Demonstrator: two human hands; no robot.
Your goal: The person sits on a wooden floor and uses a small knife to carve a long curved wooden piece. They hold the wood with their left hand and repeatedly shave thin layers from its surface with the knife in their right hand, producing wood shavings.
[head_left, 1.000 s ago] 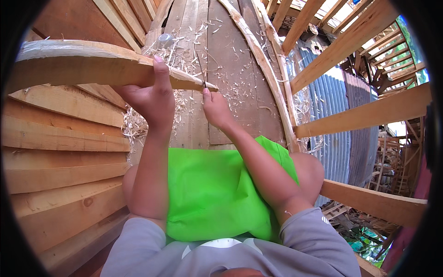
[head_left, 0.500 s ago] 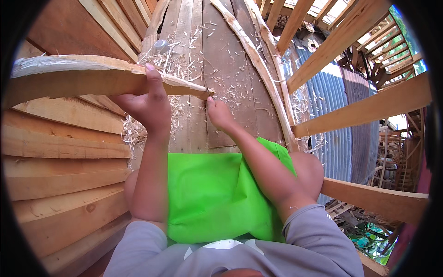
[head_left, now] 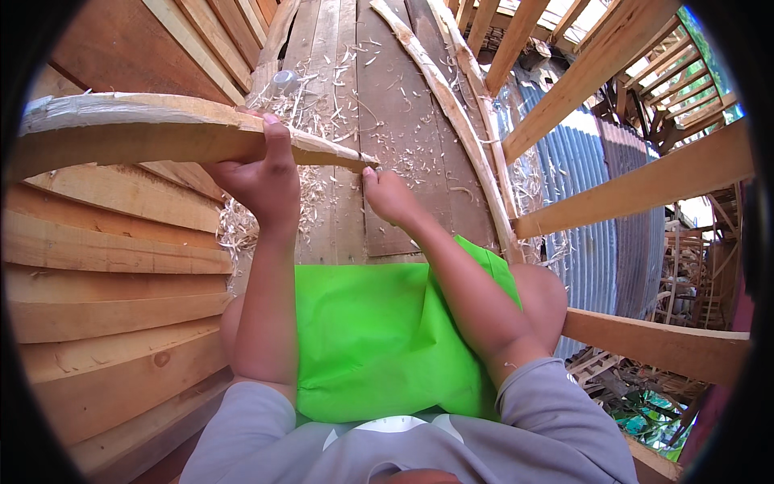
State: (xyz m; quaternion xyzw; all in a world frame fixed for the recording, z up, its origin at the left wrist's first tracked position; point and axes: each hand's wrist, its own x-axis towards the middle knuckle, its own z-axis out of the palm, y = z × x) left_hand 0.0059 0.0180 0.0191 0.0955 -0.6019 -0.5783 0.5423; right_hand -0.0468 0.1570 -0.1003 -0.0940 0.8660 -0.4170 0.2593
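Observation:
My left hand (head_left: pixel 262 173) grips a long, slightly curved piece of wood (head_left: pixel 153 133) from below, with the thumb over its edge. The wood has a pale, shaved upper face, runs out to the left rim and tapers to a thin right end. At that thin end my right hand (head_left: pixel 389 196) is closed, knuckles up. A small dark edge shows beside its thumb, against the wood's tip; what the fingers hold is mostly hidden. A bright green cloth (head_left: pixel 371 339) covers my lap below both hands.
Wood shavings (head_left: pixel 242 222) litter the plank floor (head_left: pixel 399 234). A clear cup (head_left: pixel 284 81) sits among them. Two peeled poles (head_left: pixel 439 89) lie along the right side, by wooden rails (head_left: pixel 629 189) and corrugated metal sheets (head_left: pixel 576 177). Stacked boards (head_left: pixel 113 315) line the left.
My right hand has shifted very slightly right and stays at the thin end of the wood. The left hand keeps its grip, and the view has moved a little.

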